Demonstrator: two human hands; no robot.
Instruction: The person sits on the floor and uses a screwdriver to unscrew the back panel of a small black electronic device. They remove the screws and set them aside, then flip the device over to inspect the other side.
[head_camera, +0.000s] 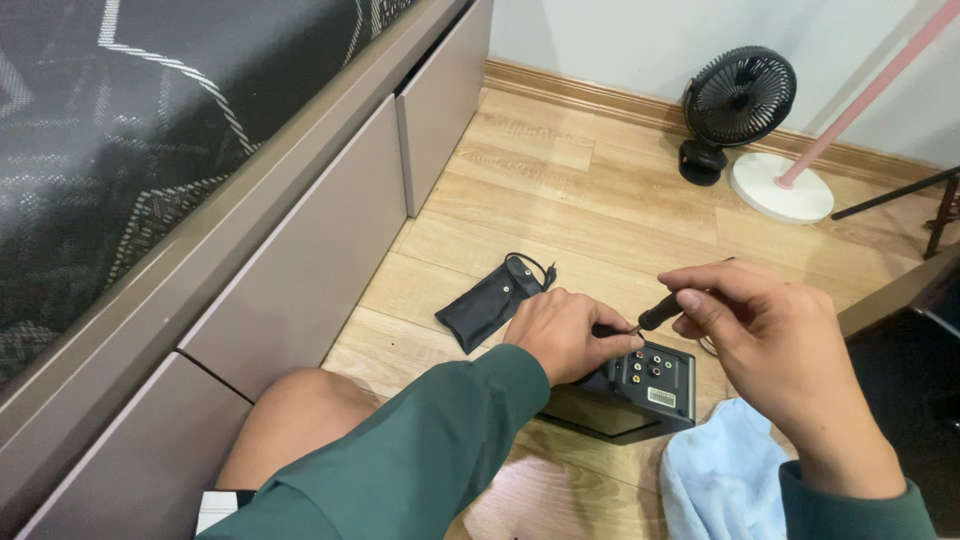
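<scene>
Small black device (640, 395) with coloured sockets on its back panel sat on the wood floor (560, 190), under both hands. Left hand (565, 335) rested on its top, fingers curled shut on it. Right hand (775, 330), just right, pinched a black-handled screwdriver (655, 313), tip angled at the device. Light blue cloth (720, 480) below right hand; black pouch (490, 300) left of left hand; small black fan (735, 105) well beyond

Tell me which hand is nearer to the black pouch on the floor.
Left. The left hand rests on the black box, just right of the pouch; the right hand, holding a screwdriver, is farther right.
</scene>
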